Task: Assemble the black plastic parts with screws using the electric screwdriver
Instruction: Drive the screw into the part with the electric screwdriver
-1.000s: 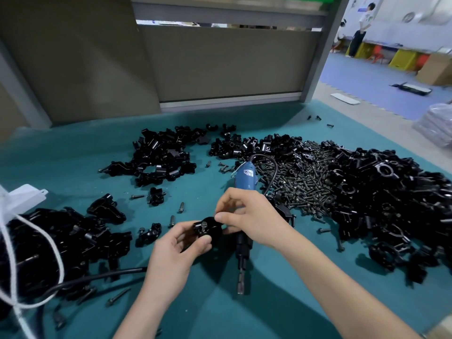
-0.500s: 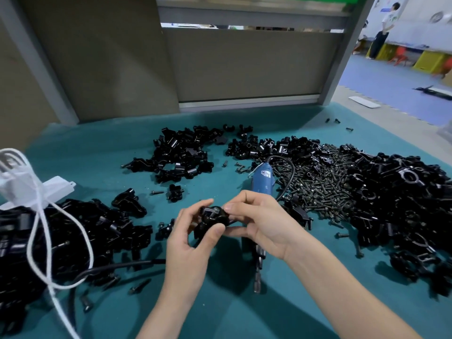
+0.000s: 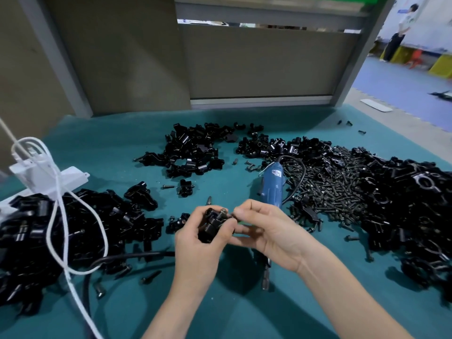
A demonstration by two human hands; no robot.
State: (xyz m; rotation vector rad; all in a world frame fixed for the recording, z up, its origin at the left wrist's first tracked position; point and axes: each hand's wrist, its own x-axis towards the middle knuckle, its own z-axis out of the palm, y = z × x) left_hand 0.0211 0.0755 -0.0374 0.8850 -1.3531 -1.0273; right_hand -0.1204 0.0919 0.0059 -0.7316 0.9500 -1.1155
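My left hand (image 3: 195,245) grips a black plastic part (image 3: 210,226) just above the teal mat, with a screw (image 3: 223,212) standing in its top. My right hand (image 3: 266,231) pinches at that screw from the right with thumb and forefinger. The blue electric screwdriver (image 3: 272,187) lies on the mat behind and under my right hand, its bit (image 3: 266,277) pointing toward me. A heap of loose screws (image 3: 327,189) lies to the right of it.
Piles of black parts lie at the left (image 3: 73,228), at the back centre (image 3: 193,152) and along the right (image 3: 406,206). A white power strip (image 3: 46,177) with a white cable (image 3: 61,231) sits at the left. A grey partition (image 3: 259,62) stands behind the mat.
Both hands have lifted slightly with the black part and turned it. My right fingers have shifted onto the screw at its top. The view has swung left.
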